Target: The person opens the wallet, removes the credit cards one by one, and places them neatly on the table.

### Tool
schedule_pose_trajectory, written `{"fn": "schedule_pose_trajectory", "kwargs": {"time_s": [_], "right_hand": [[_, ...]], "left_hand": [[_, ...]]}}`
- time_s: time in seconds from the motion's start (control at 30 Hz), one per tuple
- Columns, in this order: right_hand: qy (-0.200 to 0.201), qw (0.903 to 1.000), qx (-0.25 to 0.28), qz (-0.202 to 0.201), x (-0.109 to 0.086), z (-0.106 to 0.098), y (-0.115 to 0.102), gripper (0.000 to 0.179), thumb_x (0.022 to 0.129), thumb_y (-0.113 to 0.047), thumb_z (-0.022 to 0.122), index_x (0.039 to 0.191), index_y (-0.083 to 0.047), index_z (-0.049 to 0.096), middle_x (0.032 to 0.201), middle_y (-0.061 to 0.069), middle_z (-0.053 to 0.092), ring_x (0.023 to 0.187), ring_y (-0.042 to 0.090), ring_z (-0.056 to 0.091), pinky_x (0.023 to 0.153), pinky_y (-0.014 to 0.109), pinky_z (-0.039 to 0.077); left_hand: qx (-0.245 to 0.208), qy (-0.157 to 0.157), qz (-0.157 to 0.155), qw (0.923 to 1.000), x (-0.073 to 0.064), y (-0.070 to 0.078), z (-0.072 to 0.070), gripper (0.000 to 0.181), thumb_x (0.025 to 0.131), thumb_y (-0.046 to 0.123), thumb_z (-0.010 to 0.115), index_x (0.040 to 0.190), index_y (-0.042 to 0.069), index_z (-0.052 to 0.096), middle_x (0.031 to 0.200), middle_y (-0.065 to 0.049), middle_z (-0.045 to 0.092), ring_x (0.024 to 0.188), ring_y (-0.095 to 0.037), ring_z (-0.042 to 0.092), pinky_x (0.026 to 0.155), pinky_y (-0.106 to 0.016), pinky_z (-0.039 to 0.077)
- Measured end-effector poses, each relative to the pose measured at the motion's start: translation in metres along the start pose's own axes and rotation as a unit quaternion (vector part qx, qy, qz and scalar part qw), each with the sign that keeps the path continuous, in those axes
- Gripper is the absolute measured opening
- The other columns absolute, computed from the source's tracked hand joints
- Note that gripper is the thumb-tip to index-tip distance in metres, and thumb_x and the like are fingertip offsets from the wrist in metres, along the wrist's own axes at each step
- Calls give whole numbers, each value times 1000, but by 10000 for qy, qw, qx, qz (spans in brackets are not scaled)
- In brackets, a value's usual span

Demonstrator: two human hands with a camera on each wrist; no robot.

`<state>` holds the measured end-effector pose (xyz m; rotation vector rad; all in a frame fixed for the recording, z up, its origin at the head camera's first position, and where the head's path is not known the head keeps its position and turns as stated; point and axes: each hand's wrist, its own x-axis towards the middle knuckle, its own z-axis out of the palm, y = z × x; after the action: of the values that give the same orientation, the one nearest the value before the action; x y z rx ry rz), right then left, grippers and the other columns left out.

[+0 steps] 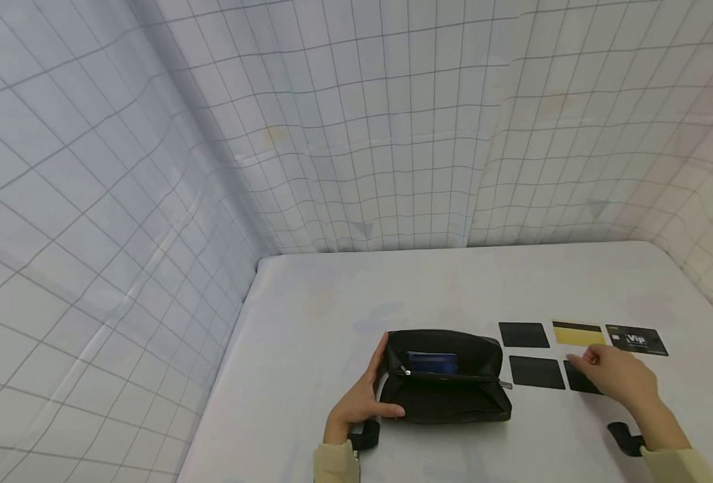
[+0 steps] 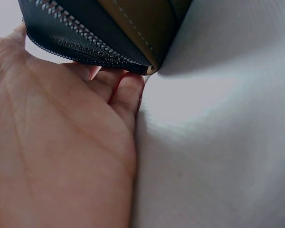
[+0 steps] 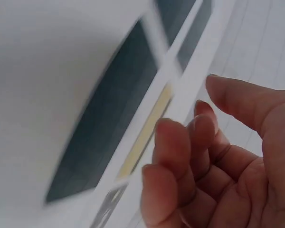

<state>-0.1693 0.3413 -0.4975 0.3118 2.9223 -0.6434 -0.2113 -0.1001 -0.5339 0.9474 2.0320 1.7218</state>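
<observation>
- Oblong black zippered wallet (image 1: 453,406) is clamped by left grip (image 1: 359,400) on white counter (image 1: 308,322).
- Right grip (image 1: 624,377) is held apart, empty, near rectangular black card (image 1: 578,379).
- Card could be skidded by clumsy pinching.

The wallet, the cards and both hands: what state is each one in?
Wallet: unzipped, spread open
Left hand: gripping the wallet
Right hand: loosely curled, holding nothing
Blue card: inside the wallet, partly showing
Gold card: lying flat
VIP card: flat, lettering up
Far black card: flat, uncovered
Near-left black card: flat, uncovered
Near-right black card: flat, partly hidden
</observation>
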Motion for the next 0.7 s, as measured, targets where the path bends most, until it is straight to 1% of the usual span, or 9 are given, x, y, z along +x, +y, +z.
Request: {"fn": "schedule_pose_trajectory", "kwargs": {"time_s": [0.1,0.23,0.3,0.37,0.43,0.5,0.6,0.7], "right_hand": [[243,9979,176,-566,-1,6,-31,42,89,-51,53,70,-14,52,58,-2,44,51,15,41,44,28,27],[501,9905,346,-1233,0,10,-68,41,89,-49,54,66,-16,51,55,-4,42,47,11,38,42,25,24],[552,9864,392,-1494,-1,10,-84,39,90,-47,55,64,-18,51,53,-6,41,47,9,36,42,23,23],[529,9829,473,-1700,-2,9,-98,39,90,-46,56,62,-19,50,52,-8,38,46,8,33,43,23,22],[432,9801,597,-1846,-3,7,-111,41,90,-47,55,60,-19,48,51,-9,37,45,7,32,43,22,23],[240,9767,765,-1993,-3,6,-122,41,90,-48,54,61,-20,51,53,-9,42,46,6,35,44,22,27],[-214,9717,1003,-2126,-3,5,-135,41,91,-50,51,65,-18,58,56,-7,51,46,10,46,47,24,36],[-718,9701,1027,-2080,-4,6,-146,43,90,-52,49,73,-15,63,57,-4,55,47,14,52,49,28,41]], "left_hand": [[51,29,32,10000,1,-10,0,116,74,34,78,150,18,-8,156,4,-5,142,-13,7,109,-53,15],[127,35,55,9999,2,-26,1,117,72,35,79,149,26,-8,156,7,-6,142,-13,4,108,-55,15],[130,41,34,9999,2,-30,1,117,71,37,80,149,30,-8,156,8,-6,142,-12,3,108,-56,15],[105,49,28,9999,2,-31,1,117,71,38,80,149,30,-7,156,8,-5,142,-13,2,108,-57,14],[106,62,17,9999,1,-32,1,118,70,39,80,149,30,-7,156,8,-5,142,-14,2,107,-59,14],[114,62,-3,9999,1,-31,0,118,70,40,79,149,30,-7,156,9,-5,142,-14,2,107,-59,13],[154,50,-32,9999,1,-30,0,117,71,41,79,149,31,-8,156,9,-6,142,-14,1,106,-61,13],[191,49,-45,9998,1,-30,-1,118,70,41,79,149,31,-8,156,9,-5,142,-15,1,106,-61,14]]}}
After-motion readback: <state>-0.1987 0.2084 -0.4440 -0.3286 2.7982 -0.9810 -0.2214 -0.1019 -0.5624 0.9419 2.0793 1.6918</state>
